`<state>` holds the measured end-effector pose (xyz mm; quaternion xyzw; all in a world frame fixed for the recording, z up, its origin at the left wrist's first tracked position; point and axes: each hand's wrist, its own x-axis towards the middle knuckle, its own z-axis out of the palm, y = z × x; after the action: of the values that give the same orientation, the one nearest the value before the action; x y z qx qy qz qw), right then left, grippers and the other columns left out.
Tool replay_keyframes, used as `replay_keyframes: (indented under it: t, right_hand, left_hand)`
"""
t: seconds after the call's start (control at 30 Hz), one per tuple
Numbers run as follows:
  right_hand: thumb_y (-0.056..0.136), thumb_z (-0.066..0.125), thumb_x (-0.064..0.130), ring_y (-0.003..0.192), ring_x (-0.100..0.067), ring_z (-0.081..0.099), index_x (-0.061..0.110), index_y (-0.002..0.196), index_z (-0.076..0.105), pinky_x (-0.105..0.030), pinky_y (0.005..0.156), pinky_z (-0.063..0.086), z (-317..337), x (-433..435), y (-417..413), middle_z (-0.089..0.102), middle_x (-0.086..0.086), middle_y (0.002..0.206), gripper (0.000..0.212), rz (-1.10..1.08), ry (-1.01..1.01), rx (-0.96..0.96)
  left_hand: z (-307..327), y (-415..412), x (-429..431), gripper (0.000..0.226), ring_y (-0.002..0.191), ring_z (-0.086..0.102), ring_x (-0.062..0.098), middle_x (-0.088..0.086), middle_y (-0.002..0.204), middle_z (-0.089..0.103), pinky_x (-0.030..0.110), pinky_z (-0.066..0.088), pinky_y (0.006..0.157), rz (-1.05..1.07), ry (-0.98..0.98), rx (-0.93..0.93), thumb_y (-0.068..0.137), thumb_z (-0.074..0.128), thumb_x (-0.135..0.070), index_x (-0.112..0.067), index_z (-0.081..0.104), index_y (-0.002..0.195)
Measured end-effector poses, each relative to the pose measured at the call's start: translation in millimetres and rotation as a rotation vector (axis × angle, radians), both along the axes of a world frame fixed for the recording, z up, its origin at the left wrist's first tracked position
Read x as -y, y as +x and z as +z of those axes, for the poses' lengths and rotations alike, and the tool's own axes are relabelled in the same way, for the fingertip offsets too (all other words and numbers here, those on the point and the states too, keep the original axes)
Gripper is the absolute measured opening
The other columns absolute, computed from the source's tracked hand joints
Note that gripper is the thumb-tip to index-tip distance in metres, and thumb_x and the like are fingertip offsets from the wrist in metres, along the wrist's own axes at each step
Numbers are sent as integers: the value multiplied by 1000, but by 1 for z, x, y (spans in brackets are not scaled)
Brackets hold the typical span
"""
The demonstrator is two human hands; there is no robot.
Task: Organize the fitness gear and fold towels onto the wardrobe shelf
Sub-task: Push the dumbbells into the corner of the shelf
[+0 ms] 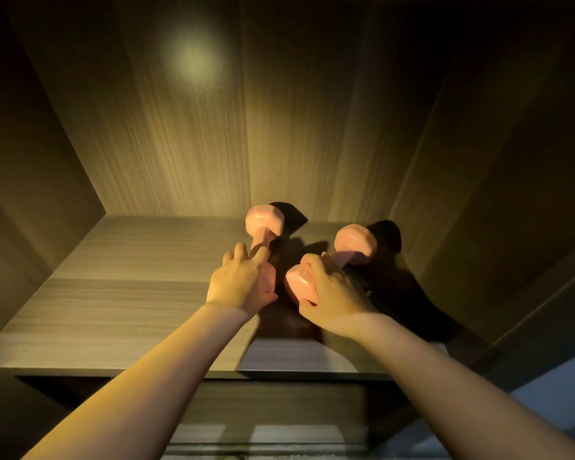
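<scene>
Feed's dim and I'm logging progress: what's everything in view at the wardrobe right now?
left pink hex-headed dumbbell: one, pink, on the shelf near the back, centre
right pink hex-headed dumbbell: one, pink, to its right, apart from it
wood-grain wardrobe shelf: one, grey-brown, under both
wood-grain back panel: one, tan, round light spot at upper left
side walls: two, dark brown, left and right
left hand: one, over the left dumbbell's near head, fingers on its handle; grip unclear
right hand: one, grips the right dumbbell's near end
</scene>
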<state>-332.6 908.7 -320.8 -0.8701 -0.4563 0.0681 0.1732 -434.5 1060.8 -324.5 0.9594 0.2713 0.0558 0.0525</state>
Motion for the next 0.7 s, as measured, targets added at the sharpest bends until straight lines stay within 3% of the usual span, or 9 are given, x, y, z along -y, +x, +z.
replay_keyframes:
  t: [0.1,0.2,0.3,0.4,0.53,0.7]
  right_hand:
    - [89,63,29,126,-30,46,32,139,23,-39,93,50,0,-2,0,28,-3,147,64,-11,-45,13]
    - [92,58,35,141,-38,23,33,142,21,-48,104,40,-1,-8,-3,12,-8,155,63,-114,-152,70]
    - [92,58,27,133,-38,35,29,141,21,-45,94,47,-3,-18,-5,24,-14,150,61,-163,-188,0]
    - [90,59,15,130,-38,40,26,136,25,-42,91,51,-1,-23,-2,23,-17,151,58,-149,-177,-54]
    - [91,57,11,121,-32,46,27,131,25,-34,77,45,3,-22,1,28,-15,146,54,-73,-162,-137]
    - [89,63,18,116,-26,48,24,126,34,-34,83,44,14,-22,0,43,-7,132,48,42,-106,-226]
  left_hand:
    - [-7,-4,4,66,117,44,28,8,132,36,37,50,87,-43,106,26,84,66,-49,-28,33,138]
    - [-10,-9,3,63,114,44,26,7,129,35,35,49,87,-25,107,50,85,65,-48,-28,35,137]
    - [-9,-16,-2,62,113,44,26,8,127,35,36,50,88,7,96,41,85,65,-46,-28,36,136]
    - [-7,-33,-14,60,112,43,26,7,126,35,37,51,86,52,80,35,85,67,-44,-27,37,134]
    - [-5,-57,-32,57,111,44,28,8,123,38,38,51,85,122,104,24,84,68,-40,-24,39,131]
    - [-4,-78,-49,50,109,46,32,11,118,42,39,51,80,228,159,9,82,66,-34,-18,43,124]
